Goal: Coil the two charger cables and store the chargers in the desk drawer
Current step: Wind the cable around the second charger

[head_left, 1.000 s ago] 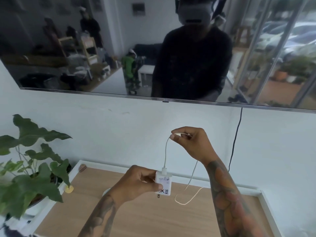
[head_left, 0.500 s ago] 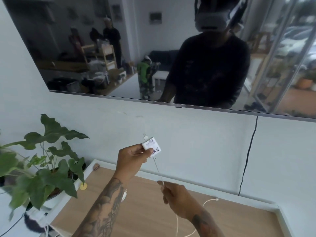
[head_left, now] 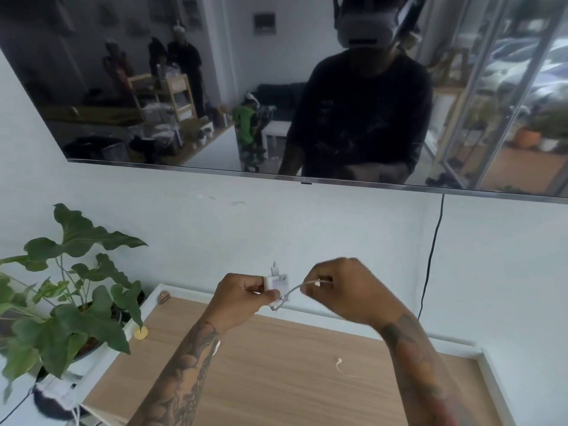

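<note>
Both hands raised above the light wood table w/ white rim [head_left: 307, 379], near frame centre. Left hand [head_left: 242, 298] closed round the small white square charger block [head_left: 276, 285], prongs pointing to 12 o'clock. Thin white cable [head_left: 292, 295] leaves the block's underside & arcs toward 3 o'clock into the right hand [head_left: 344, 290], pinched there betw thumb & fingers. Cable's loose end lies on the table at 5 o'clock of the hands. Green leafy potted plant [head_left: 70, 302] at 9 o'clock.

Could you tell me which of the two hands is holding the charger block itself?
The left hand grips the small white charger block; the right hand only pinches its thin white cable.
</note>
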